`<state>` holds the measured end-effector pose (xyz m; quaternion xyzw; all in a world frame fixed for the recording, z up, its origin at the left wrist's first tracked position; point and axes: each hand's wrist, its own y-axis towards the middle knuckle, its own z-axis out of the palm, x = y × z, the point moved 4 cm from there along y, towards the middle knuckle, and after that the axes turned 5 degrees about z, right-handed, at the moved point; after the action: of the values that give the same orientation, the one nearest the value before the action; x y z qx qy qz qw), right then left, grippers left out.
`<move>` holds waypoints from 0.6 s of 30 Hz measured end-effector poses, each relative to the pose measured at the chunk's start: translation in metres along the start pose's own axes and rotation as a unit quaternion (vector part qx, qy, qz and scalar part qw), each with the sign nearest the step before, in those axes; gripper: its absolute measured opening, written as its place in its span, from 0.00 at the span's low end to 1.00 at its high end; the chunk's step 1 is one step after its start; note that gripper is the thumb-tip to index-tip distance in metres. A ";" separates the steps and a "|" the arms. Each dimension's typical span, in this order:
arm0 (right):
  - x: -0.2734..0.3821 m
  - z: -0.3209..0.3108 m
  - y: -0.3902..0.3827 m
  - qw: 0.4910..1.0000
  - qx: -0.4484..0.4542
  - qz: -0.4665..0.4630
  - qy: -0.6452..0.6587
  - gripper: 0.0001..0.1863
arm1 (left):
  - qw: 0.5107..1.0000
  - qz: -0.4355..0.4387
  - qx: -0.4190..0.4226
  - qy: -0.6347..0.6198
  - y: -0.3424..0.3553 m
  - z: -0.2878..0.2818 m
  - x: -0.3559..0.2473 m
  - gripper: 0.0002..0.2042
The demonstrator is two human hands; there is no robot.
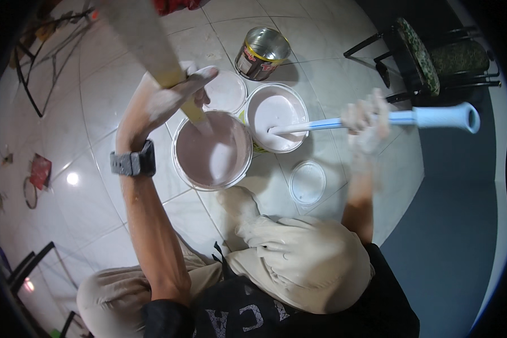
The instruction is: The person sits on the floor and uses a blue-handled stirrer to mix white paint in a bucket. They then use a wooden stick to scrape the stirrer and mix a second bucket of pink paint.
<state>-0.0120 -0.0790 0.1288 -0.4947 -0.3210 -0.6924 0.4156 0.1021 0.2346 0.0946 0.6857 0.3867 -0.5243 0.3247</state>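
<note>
My left hand [174, 96], dusted with white, is closed around a long flat stick [143, 45], grey above and yellowish lower down. Its lower end slants into a large bucket [176, 160] of pale pinkish-white liquid. To the right, touching or close beside it, stands a smaller bucket [304, 107] with similar liquid. My right hand [368, 121], whitened and slightly blurred, grips a light-blue handle [434, 117] held nearly level. The tool's whitish shaft reaches left into the smaller bucket; its end is hidden in the liquid.
Behind the buckets stand an open metal can [254, 66] and a pale round lid or container [226, 90]. A translucent lid [307, 182] lies on the tiled floor [95, 191] near my knee. At upper right is a patterned chair [418, 56]; a red item [41, 171] lies far left.
</note>
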 end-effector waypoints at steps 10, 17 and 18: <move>-0.049 0.013 0.041 0.997 0.052 -0.038 0.035 0.25 | 0.999 0.029 -0.001 -0.040 -0.020 -0.007 0.019 0.08; -0.066 -0.003 0.039 0.997 0.031 0.027 -0.058 0.27 | 0.999 -0.032 -0.019 0.006 -0.035 -0.024 0.031 0.12; -0.066 -0.003 0.037 0.997 0.019 0.043 -0.055 0.28 | 0.999 -0.030 -0.004 0.031 -0.038 -0.029 0.037 0.12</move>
<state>0.0309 -0.0811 0.0667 -0.5375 -0.3345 -0.6394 0.4363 0.0880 0.2845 0.0643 0.6884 0.4190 -0.5106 0.2997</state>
